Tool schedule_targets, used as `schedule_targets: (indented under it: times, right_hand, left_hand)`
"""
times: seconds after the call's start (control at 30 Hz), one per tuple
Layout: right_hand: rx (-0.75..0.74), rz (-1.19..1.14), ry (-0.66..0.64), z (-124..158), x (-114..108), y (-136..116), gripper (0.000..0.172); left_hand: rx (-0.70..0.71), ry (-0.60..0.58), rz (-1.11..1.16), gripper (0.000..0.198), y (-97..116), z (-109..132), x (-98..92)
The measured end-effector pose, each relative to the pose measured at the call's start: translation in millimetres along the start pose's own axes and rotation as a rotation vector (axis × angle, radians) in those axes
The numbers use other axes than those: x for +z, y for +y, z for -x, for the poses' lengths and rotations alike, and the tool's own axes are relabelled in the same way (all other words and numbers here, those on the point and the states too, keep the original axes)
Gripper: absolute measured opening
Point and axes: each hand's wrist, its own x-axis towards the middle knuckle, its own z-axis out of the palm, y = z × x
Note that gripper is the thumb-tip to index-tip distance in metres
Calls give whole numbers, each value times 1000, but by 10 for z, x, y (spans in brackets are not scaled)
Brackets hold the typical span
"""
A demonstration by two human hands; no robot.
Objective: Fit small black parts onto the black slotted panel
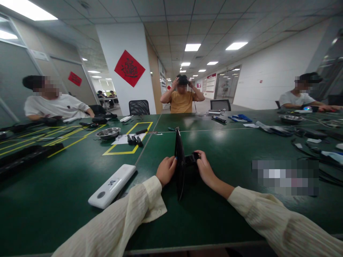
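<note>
A thin black panel (180, 167) stands on edge on the green table, seen nearly side-on. My left hand (166, 170) grips it from the left, fingers partly hidden behind it. On its right side a small black block (190, 159) juts out, and my right hand (205, 167) is closed on the outer end of that block. A white device (112, 186) marked 26 lies to the left of my left forearm.
The green table (227, 221) bears a metal bowl (108, 133), black parts (134, 140) on white paper by yellow tape, a long black object (29, 157) at left, and cables (308, 157) at right. Three people sit around the far side.
</note>
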Motion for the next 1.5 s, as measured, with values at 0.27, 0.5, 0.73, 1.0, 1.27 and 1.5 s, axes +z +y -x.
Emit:
schedule_targets:
  times: [0.27,0.5,0.73,1.0,1.27,1.5]
  right_hand:
    - [-10,17,-3,-16,-19,12,37]
    - [-13,9,-6,-32,-18,49,36]
    - [-17,-16,-2,-63,-24,126,35]
    - [-28,-8,-13,-44,-25,95,35]
    - [-32,-5,6,-45,-21,78,35]
    - [-5,-9,-10,-39,-25,66,35]
  left_hand:
    - [22,-5,-1,46,-15,-3,0]
    - [-127,-91,16,53,-8,-9,20]
    - [-139,-15,60,32,-22,13,46]
    - [-47,12,42,39,-19,9,31]
    - [-68,-25,-48,45,-33,11,40]
    - [-84,-1,21,32,-33,16,55]
